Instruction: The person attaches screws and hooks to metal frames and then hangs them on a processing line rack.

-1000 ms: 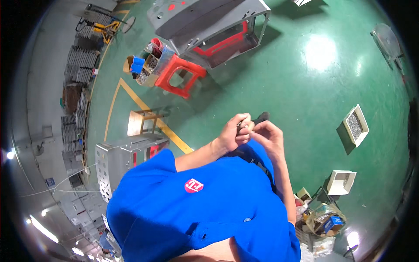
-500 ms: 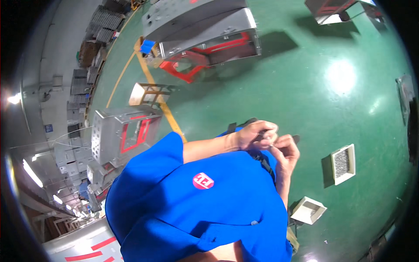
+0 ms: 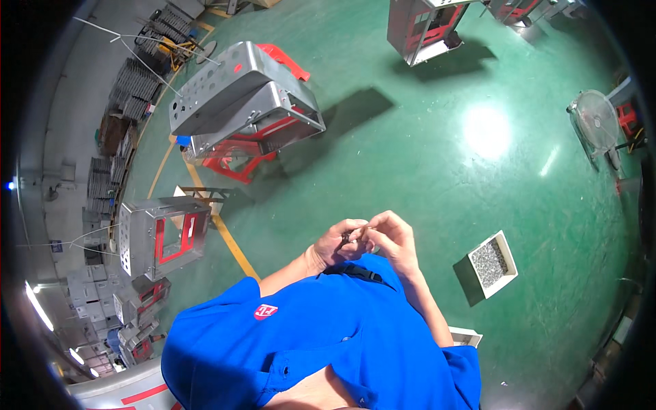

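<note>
My left hand (image 3: 336,244) is held in front of my blue shirt (image 3: 321,307), its fingers curled around small dark pieces that are too small to name. Against its fingertips, my right hand (image 3: 396,240) is closed in a pinch with thumb and forefinger pressed together. Whatever sits in that pinch is too small to make out. Both hands touch or nearly touch, high above the green floor. Small grey metal parts (image 3: 490,265) fill a white bin (image 3: 510,253) on the floor to the right of my hands.
A second white bin (image 3: 467,337) shows partly behind my right forearm. Grey metal cabinets (image 3: 225,102) rest on a red stool (image 3: 236,167) at far left. Another cabinet (image 3: 164,236) stands nearer left. A fan (image 3: 596,123) is at far right; another cabinet (image 3: 427,27) stands far ahead.
The view has swung, so my hands sit further left in the picture and the fan has come into sight. The fingers have shifted slightly; both hands stay closed together.
</note>
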Motion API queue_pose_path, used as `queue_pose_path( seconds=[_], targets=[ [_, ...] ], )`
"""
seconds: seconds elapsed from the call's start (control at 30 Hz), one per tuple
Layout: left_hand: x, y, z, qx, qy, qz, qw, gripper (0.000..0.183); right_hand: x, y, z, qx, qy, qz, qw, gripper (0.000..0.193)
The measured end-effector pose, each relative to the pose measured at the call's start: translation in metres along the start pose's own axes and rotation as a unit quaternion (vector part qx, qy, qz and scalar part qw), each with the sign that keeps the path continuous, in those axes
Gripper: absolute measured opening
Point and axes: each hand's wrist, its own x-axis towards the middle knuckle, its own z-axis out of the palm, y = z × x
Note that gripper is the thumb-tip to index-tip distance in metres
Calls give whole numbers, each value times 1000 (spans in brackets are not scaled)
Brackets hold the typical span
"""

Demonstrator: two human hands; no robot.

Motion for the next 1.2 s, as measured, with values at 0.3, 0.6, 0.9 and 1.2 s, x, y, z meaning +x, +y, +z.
queue_pose_path(
  seconds=[0.3,0.6,0.9,1.2],
  targets=[
    [20,-14,30,-21,73,3,997,22,-14,-21,-12,-335,4,-122,934,7],
    [69,-33,41,17,189,-95,977,25,-18,-43,-51,-361,60,-127,922,13],
    [129,8,32,50,79,-89,992,24,36,-73,-93,-398,54,-108,909,13],
    [233,110,29,46,133,-92,986,22,159,-117,-138,-444,62,-63,891,13]
  ],
)
